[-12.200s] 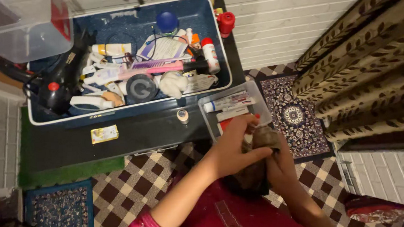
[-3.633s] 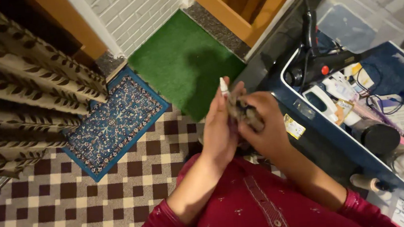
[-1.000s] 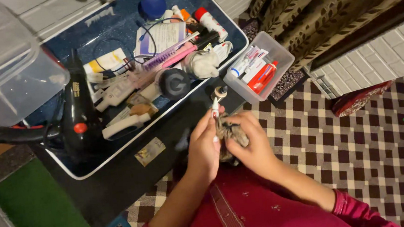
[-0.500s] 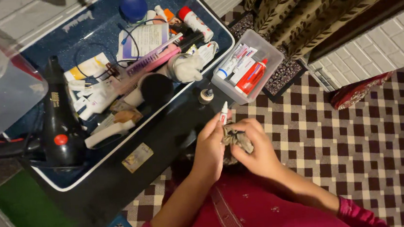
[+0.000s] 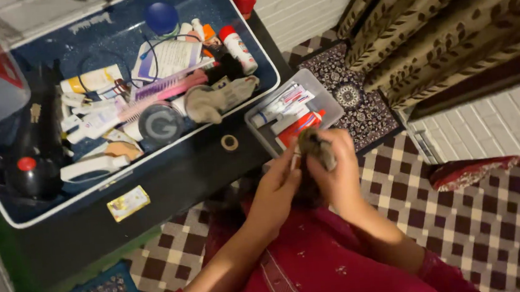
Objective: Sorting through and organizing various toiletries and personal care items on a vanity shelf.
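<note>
- Right hand [image 5: 335, 172] pinches a brownish cloth [image 5: 314, 148]; left hand [image 5: 281, 190] meets it, fingers closed on a small tube mostly hidden.
- Just beyond: clear plastic box [image 5: 324, 101] of tubes.
- Blue case [image 5: 244, 17] crammed with toiletries, black hair dryer [image 5: 31, 164], comb.

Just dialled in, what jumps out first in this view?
At centre, the left hand and right hand meet around a crumpled brownish cloth. Behind them an open blue case is crammed with toiletries, with a black hair dryer at its left end and a small clear tub of tubes beside it.
</note>
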